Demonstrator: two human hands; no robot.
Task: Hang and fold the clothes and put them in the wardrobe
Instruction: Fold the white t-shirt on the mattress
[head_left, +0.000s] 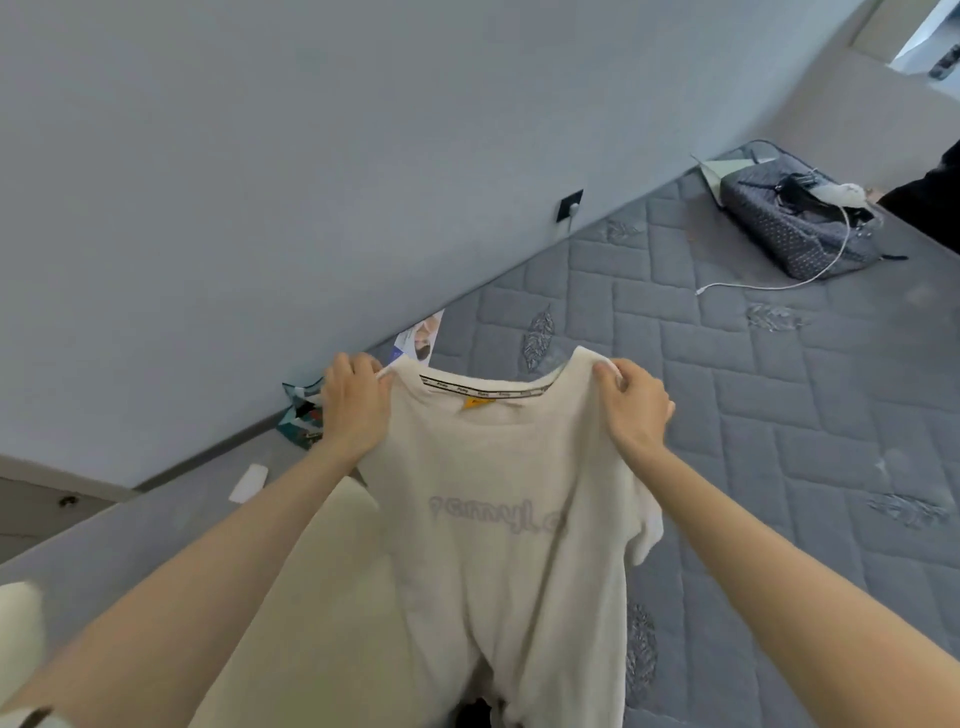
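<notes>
T-shirt (483, 525), cream, held up in the centre of the frame, hanging down toward the lower edge. Neck opening at top; printed neck tape and a small yellow tag visible inside the collar. Faint lettering shows through the fabric mid-chest, mirrored.

Left hand (353, 402): fingers curled over the shirt's shoulder on the left side of the collar, gripping the fabric. Right hand (636, 402): fingers curled over the other shoulder, gripping likewise. Both forearms reach in from the lower corners.

Behind the shirt: grey quilted mattress (753, 395) filling the right half. Upper right of the frame: a grey dotted bag (789, 223) lying on the mattress, a white cable (810, 275) trailing from it. Grey wall (260, 156) across the upper left, with a dark wall socket (570, 203) near the mattress edge. Small white object (249, 483) at left, just beside the left forearm; identity unclear.
</notes>
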